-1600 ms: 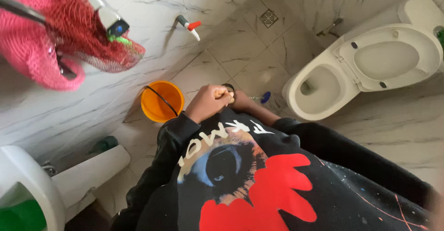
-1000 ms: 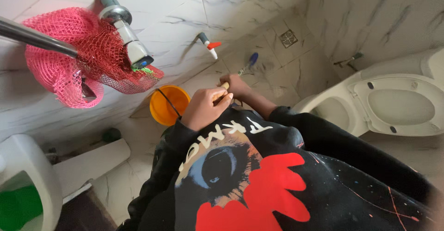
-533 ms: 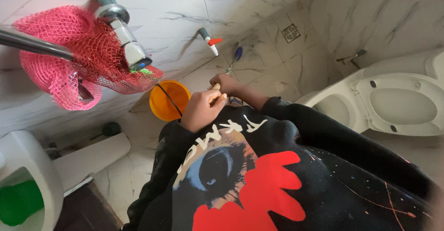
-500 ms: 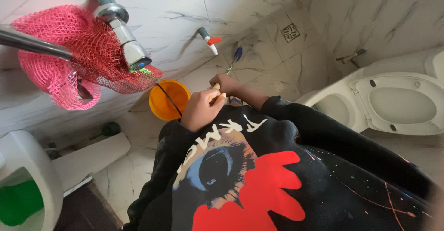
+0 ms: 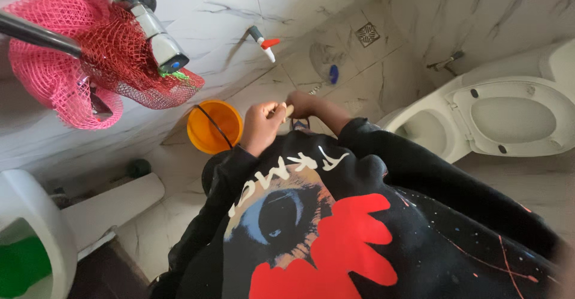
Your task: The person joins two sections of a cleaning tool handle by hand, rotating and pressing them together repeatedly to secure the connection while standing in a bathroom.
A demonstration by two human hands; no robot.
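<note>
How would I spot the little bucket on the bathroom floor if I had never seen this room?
Start at the white toilet on the right and look left across the marble floor, past the person's left hand. Just beyond it stands the bucket, below the pink net bag. It is the only bright orange thing, round and open-topped with a thin dark handle.

Both hands, the left hand (image 5: 261, 126) and the right hand (image 5: 301, 103), meet close to the chest, over bare marble floor (image 5: 359, 65). The orange bucket (image 5: 214, 126) sits just left of them, blocking that side. Ahead the floor lies open up to the floor drain (image 5: 367, 34). The toilet (image 5: 479, 116) bars the right; the pink net bag (image 5: 90, 59) and tap (image 5: 150, 23) hang upper left.
</note>
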